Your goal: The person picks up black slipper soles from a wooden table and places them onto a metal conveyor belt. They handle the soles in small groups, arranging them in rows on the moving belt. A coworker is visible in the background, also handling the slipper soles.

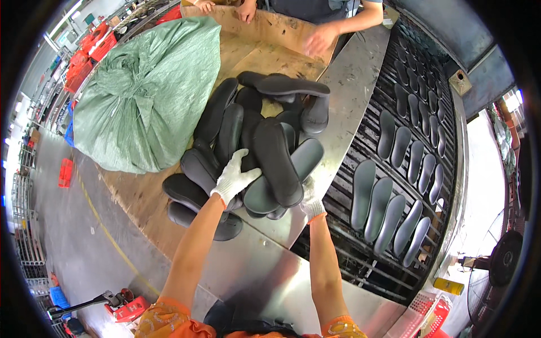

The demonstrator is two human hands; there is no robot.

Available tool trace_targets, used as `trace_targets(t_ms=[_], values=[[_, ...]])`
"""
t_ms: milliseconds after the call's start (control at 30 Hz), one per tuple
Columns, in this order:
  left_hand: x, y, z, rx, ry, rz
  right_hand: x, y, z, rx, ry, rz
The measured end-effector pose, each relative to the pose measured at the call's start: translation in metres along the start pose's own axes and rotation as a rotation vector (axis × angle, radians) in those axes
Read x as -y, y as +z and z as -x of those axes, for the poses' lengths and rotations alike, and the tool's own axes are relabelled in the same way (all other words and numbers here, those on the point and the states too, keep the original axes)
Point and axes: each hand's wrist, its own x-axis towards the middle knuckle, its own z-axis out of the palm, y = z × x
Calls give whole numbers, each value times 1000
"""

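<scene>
A loose pile of dark shoe insoles [208, 112] lies across the wooden board and the metal tabletop in front of me. My left hand [234, 177], in a white knit glove, rests on the pile with thumb and forefinger spread apart. Under its fingertips is the edge of a grey-green insole [259, 194]. My right hand [311, 201], gloved the same way, grips the right edge of the stacked insoles, its fingers partly hidden behind them. Between both hands, a black insole [276, 160] lies on top, slanting toward me, over another grey-green insole [309, 156].
A tied green woven sack [146, 96] sits left of the pile. At right, a slatted conveyor [352, 152] carries rows of insoles [380, 208]. Across the table, a co-worker's hand [321, 39] reaches over the board's edge. A fan [504, 259] stands far right, a red pallet jack [129, 307] lower left.
</scene>
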Motion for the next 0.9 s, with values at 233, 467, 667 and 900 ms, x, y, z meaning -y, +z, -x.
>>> trace_targets(t_ms=[233,467,667,900], values=[[44,-8,116,47,-96,88,-22,38,129,-43,114,537],[69,-5,212,166,-189,88,-35,44,226,15,198,530],[91,3,247,-112,-24,-89,-39,67,262,-201,103,1133],[8,-2,255,-60,-178,-134,-38,120,274,-284,-177,1398]])
